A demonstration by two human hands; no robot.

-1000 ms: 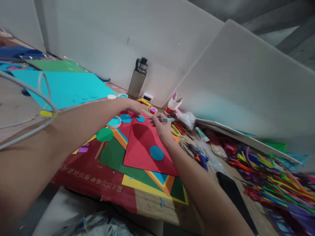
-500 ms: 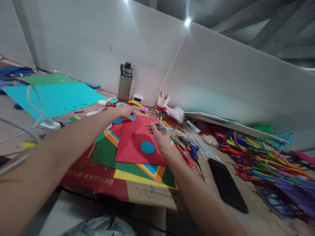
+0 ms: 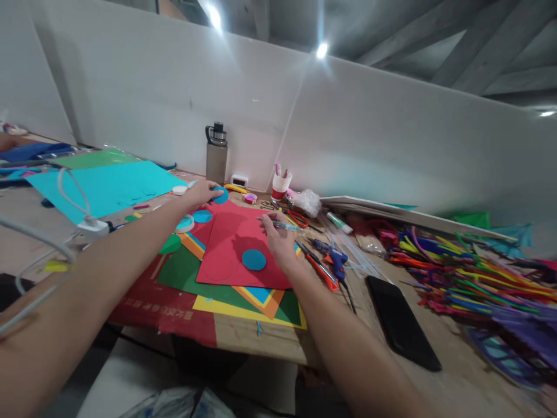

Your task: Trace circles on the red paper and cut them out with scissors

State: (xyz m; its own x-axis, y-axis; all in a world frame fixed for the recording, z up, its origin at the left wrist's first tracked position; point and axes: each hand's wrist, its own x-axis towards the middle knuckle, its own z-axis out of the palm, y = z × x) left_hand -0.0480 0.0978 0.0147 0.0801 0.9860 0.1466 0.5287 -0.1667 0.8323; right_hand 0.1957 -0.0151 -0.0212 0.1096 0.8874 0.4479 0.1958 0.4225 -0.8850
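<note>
Between the thumb and fingers of my left hand [image 3: 208, 193] is a blue paper circle [image 3: 221, 195], raised at the far edge of the red sheet [image 3: 226, 244]. My right hand [image 3: 277, 232] is closed around a pen [image 3: 285, 226] with a clear bluish barrel, its tip pointing left over the red sheet. Another blue circle [image 3: 253, 260] lies flat on that sheet, left of my right wrist. A further blue disc [image 3: 202, 216] rests beyond the sheet's left edge. Green, yellow and orange sheets stick out underneath.
A water bottle [image 3: 216, 154] and a paper cup [image 3: 281, 184] with pens stand along the white wall. To the right lie a utility knife [image 3: 324, 273], a blue glue gun [image 3: 337, 258], a black phone [image 3: 402, 322] and many pipe cleaners [image 3: 470, 278]. A white cable [image 3: 41, 232] crosses at left.
My left hand has moved left and away from the red sheet, lifting a blue circle. My right hand keeps the pen over the sheet. The view has shifted slightly.
</note>
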